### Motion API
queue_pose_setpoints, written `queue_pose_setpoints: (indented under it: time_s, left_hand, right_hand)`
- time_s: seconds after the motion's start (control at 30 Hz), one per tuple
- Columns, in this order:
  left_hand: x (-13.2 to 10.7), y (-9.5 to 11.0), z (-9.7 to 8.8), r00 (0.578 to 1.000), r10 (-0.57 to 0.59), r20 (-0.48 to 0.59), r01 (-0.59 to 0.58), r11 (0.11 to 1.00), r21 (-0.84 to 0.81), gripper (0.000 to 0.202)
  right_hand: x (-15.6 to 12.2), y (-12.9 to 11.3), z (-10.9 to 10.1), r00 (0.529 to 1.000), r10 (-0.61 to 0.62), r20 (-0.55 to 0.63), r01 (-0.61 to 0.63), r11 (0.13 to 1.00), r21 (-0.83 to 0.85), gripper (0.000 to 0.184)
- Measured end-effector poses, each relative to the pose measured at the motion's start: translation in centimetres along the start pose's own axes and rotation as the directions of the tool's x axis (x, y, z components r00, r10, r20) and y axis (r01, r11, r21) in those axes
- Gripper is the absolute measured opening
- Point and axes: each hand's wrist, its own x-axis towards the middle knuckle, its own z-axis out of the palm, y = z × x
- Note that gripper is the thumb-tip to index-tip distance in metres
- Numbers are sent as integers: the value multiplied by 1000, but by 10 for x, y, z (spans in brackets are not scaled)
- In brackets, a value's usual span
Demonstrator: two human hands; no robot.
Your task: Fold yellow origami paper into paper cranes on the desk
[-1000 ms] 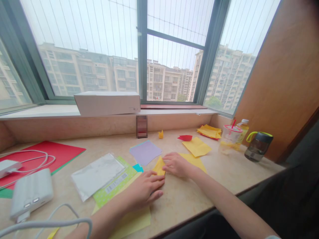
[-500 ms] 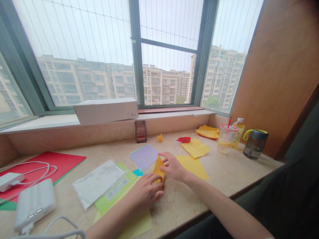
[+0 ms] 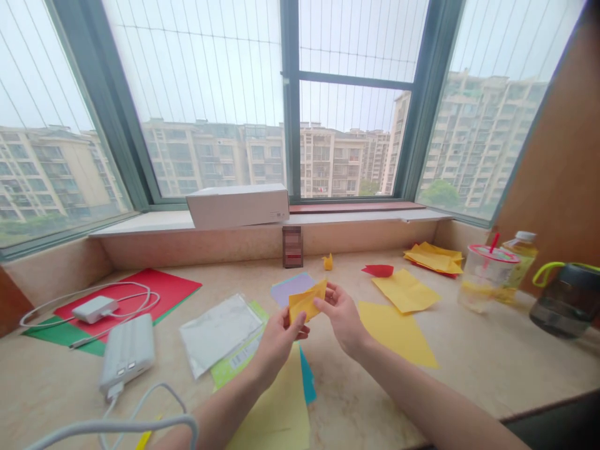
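A folded piece of yellow paper [image 3: 307,301] is held up between both hands above the counter. My left hand [image 3: 285,332] pinches its lower left part, thumb on the near face. At its right edge, my right hand [image 3: 341,312] grips it between thumb and fingers. Behind it lies a lilac sheet [image 3: 288,289], partly covered by the paper. Pale yellow sheets [image 3: 276,406] and a strip of blue paper [image 3: 307,375] lie beneath my hands. A small folded yellow paper figure [image 3: 327,262] stands farther back.
Yellow sheets [image 3: 398,334] and a red folded paper [image 3: 377,270] lie to the right, near a lidded cup [image 3: 485,275], a bottle [image 3: 520,256] and a dark tumbler [image 3: 567,300]. On the left are a white power bank [image 3: 129,350], cables, red paper [image 3: 173,289] and a plastic packet [image 3: 220,334].
Both hands have lifted the yellow paper off the counter and turned it from an upright point to a wider, flatter shape. The camera view has swung left.
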Motion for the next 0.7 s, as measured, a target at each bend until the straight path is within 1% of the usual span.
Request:
queue_pose_setpoints:
  time_s: [0.03,0.1,0.17,0.23,0.3,0.37,0.43,0.5,0.57,0.6,0.63,0.7]
  left_hand:
    - [-1,2,0,1000,-2,4,2,998,-56,53]
    - [-2,5,0,1000,8,-27,-11,993,-120,49]
    - [-3,6,1,997,21,-74,-30,990,-135,44]
    - [-3,6,1,992,30,-119,-46,989,-141,43]
    - [-4,6,3,989,31,-147,-56,984,-168,44]
    - [-5,7,5,988,40,-151,-70,976,-204,47]
    - [-5,8,5,987,59,-147,-92,970,-226,46]
    - [-4,8,3,985,76,-156,-109,971,-214,40]
    - [-2,8,0,982,77,-173,-107,980,-168,35]
    - [-1,7,-2,982,75,-174,-99,986,-133,34]
    - [0,6,-4,984,71,-165,-88,992,-95,34]
    - [-1,5,-5,992,69,-110,-72,997,-27,32]
  right_hand:
    - [-5,1,1,1000,21,10,-21,1000,23,48]
    - [-14,1,-2,997,39,73,-42,999,35,45]
    - [-19,-2,-7,995,54,78,-54,999,4,48]
    - [-20,-5,-12,990,105,97,-100,994,-49,54]
    - [-19,-6,-15,989,122,86,-115,990,-84,55]
    - [-19,-7,-15,991,117,65,-112,990,-82,54]
    - [-19,-10,-15,990,131,59,-126,988,-90,55]
    - [-20,-13,-16,978,182,107,-166,976,-139,59]
    - [-20,-18,-19,949,240,204,-199,959,-202,62]
    - [-19,-20,-21,932,256,255,-202,954,-221,61]
    - [-19,-22,-23,922,258,290,-194,954,-230,59]
    - [-16,-22,-27,926,227,301,-153,956,-250,55]
